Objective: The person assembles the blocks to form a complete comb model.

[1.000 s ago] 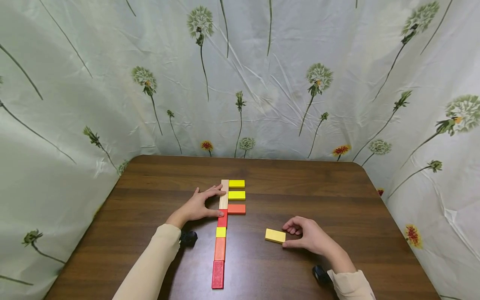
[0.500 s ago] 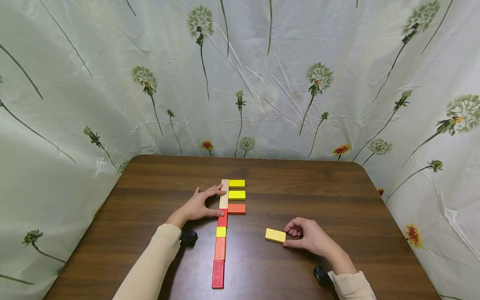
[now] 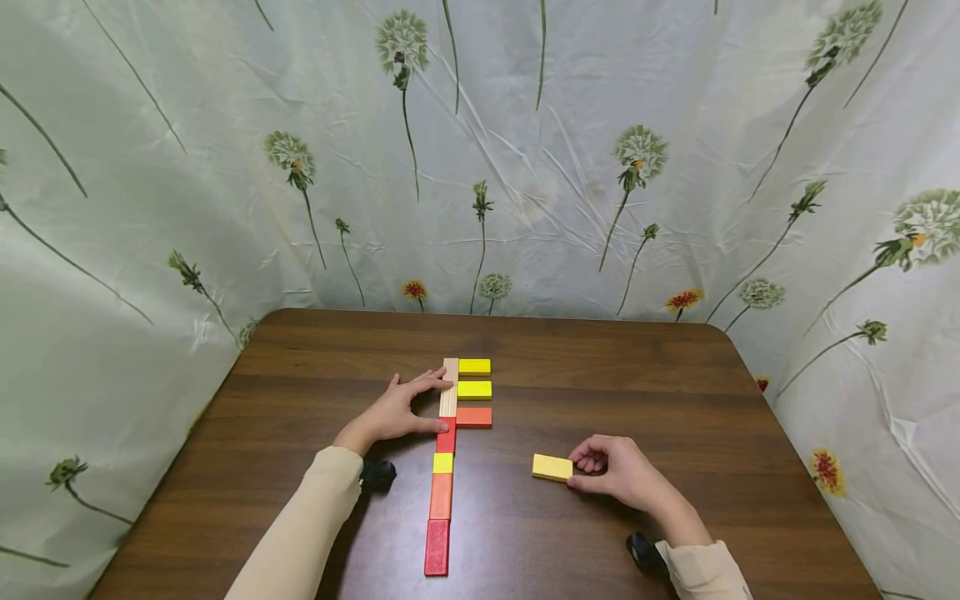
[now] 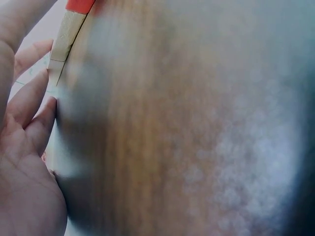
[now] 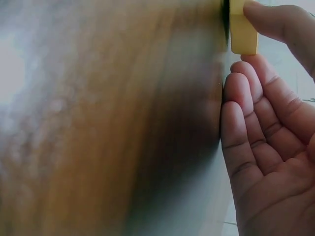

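In the head view my left hand (image 3: 397, 412) rests at the column of flat wooden blocks, its fingers fairly straight. Its index finger reaches onto the plain wood block (image 3: 447, 404), and its thumb touches the red block (image 3: 447, 442) just below. The left wrist view shows those fingertips (image 4: 47, 108) beside the plain block's end. On the right, my right hand (image 3: 615, 475) pinches the right end of a pale yellow block (image 3: 552, 467) between thumb and index finger. In the right wrist view the thumb (image 5: 275, 22) presses that block's side, with the other fingers curled below.
Below the upper red block the column continues with a small yellow block (image 3: 443, 463), an orange block (image 3: 441, 497) and another red block (image 3: 437, 548). Two bright yellow blocks (image 3: 474, 390) and an orange block (image 3: 474, 418) branch rightward. A floral curtain (image 3: 562, 167) hangs behind the brown table (image 3: 637, 367).
The pale yellow block has shifted very slightly right and away from me, turning a little, with my right hand at its end. My left hand has stayed in place.
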{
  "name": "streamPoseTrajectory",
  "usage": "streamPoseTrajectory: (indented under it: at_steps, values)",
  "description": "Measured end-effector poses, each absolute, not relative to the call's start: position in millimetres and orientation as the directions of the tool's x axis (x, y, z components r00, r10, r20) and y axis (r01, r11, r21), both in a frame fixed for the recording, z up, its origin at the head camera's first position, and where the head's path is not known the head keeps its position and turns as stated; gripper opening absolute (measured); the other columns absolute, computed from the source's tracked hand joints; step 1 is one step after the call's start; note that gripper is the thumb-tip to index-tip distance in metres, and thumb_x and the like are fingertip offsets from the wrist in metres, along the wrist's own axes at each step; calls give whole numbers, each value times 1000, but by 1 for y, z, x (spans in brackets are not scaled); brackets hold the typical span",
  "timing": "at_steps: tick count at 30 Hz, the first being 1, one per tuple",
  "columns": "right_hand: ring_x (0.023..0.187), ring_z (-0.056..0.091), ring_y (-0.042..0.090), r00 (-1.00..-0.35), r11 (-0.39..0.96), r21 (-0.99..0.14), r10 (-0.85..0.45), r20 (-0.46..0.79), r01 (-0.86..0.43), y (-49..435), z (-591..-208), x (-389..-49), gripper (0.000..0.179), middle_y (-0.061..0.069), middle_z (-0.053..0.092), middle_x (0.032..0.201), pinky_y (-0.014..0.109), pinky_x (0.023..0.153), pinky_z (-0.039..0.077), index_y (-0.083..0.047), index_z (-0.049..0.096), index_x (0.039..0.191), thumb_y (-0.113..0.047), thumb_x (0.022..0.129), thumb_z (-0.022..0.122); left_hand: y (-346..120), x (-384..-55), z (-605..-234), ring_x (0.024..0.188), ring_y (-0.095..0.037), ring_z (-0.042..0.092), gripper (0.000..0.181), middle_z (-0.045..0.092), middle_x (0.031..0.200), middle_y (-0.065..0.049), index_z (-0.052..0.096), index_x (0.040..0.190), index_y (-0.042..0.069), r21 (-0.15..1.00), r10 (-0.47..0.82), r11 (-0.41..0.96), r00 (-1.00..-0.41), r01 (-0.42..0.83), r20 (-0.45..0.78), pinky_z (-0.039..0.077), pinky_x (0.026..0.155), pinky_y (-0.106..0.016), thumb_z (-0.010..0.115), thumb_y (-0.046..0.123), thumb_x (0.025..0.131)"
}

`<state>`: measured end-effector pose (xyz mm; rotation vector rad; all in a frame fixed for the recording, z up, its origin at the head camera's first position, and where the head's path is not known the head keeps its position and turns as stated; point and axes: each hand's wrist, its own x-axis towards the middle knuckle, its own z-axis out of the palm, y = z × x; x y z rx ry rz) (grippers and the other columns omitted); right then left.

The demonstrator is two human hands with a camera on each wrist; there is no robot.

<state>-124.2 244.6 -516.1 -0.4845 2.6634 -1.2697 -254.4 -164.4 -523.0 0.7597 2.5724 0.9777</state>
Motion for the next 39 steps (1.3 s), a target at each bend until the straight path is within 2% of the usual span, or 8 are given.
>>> streamPoseTrajectory:
  at_steps: [10, 23, 39]
  values:
    - [79, 63, 2, -929, 567, -786, -368, 24, -245, 237, -517, -136, 24, -4, 72, 87, 21, 71, 57, -10, 77, 99, -20, 85, 93, -165, -255, -523, 166, -34, 27, 77, 35, 176, -2, 59, 153, 27, 681, 568, 629, -820, 376, -71, -4, 128, -78, 89, 51, 86]
    - [79, 64, 3, -898, 564, -764, -437, 46, -313, 202, -513, -158, 22, -4, 73, 87, 20, 72, 58, -10, 78, 99, -19, 85, 93, -166, -256, -524, 166, -34, 27, 77, 34, 177, -3, 59, 153, 28, 691, 571, 620, -818, 372, -72, -4, 129, -77, 89, 50, 86]
    - [77, 62, 4, -869, 566, -759, -495, -1, -321, 165, -511, -177, 21, -3, 70, 84, 18, 72, 56, -9, 77, 97, -18, 85, 92, -166, -254, -521, 166, -32, 28, 76, 34, 177, -3, 59, 153, 25, 698, 573, 611, -817, 374, -64, -5, 129, -76, 89, 48, 87]
